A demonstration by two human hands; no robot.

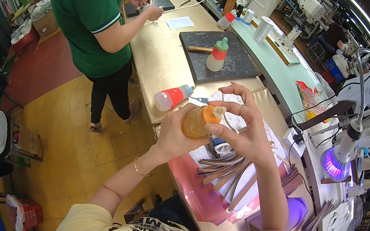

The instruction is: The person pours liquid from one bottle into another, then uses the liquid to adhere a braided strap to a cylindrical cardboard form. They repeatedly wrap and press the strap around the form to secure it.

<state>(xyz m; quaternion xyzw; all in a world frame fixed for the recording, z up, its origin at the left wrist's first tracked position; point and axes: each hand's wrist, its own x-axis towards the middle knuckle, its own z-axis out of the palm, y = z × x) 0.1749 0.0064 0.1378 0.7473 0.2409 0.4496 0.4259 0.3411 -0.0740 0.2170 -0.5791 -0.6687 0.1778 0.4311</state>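
Observation:
In front of me I hold up a squeeze bottle with an amber body, an orange cap and a pale, crusted nozzle. My left hand is wrapped round its body. At the cap, the thumb and forefinger of my right hand close in from the right, the thumb touching the orange part; the other fingers are curved and raised. Just beyond lies another squeeze bottle, clear with a red band and a blue cap, on its side. Under my hands, bundles of brown and braided strips rest on white paper.
A black slab carries a standing green-capped bottle and a wooden-handled tool. A co-worker in a green shirt stands at the table's far left. A lit purple lamp hangs on the right, near sewing machines and a thread cone.

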